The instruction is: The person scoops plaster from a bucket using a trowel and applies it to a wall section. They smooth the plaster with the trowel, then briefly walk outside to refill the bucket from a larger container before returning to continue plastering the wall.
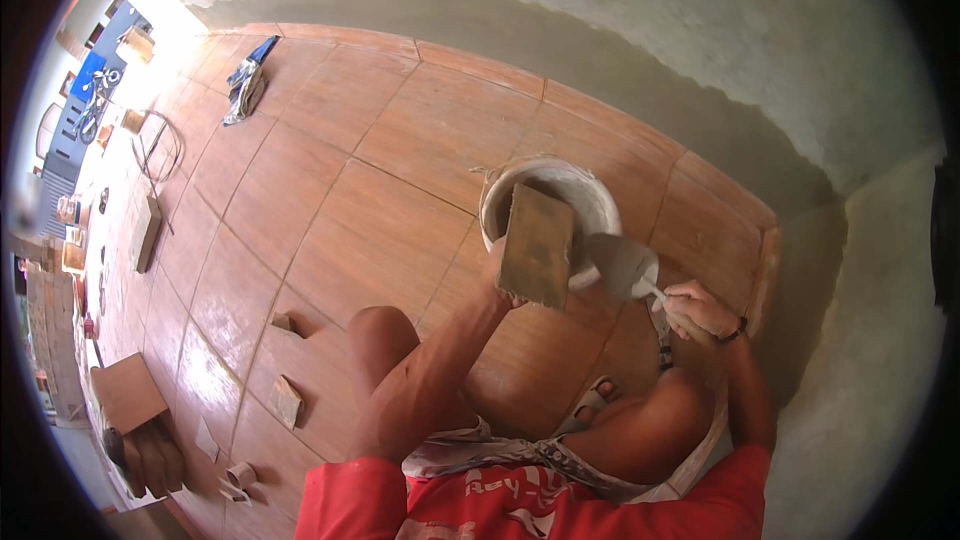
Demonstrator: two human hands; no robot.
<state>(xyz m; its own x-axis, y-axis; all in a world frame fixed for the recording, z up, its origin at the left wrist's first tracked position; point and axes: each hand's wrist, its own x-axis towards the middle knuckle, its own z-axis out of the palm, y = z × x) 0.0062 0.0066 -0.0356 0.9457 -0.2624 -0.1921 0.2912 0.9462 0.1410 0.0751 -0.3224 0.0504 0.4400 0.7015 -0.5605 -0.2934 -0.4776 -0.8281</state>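
Note:
My left hand point(505, 280) grips the near end of a flat, rectangular, grey-brown board point(535, 245), held tilted over a white bucket point(595, 200) with grimy rim. Much of the bucket's inside is hidden by the board. My right hand point(700, 312) is closed on the handle of a metal trowel point(625, 265), whose broad blade is just right of the board, at the bucket's near right side. My bent legs and sandaled foot show below the bucket on the tiled floor point(330, 210).
A plastered wall point(700, 30) with tiled skirting runs along the back and right. A cloth point(248, 80) lies by the back. Wood blocks point(145, 235), tile pieces point(287, 400), a square tile point(130, 390) and cables point(160, 150) lie leftward; a bright doorway is at upper left.

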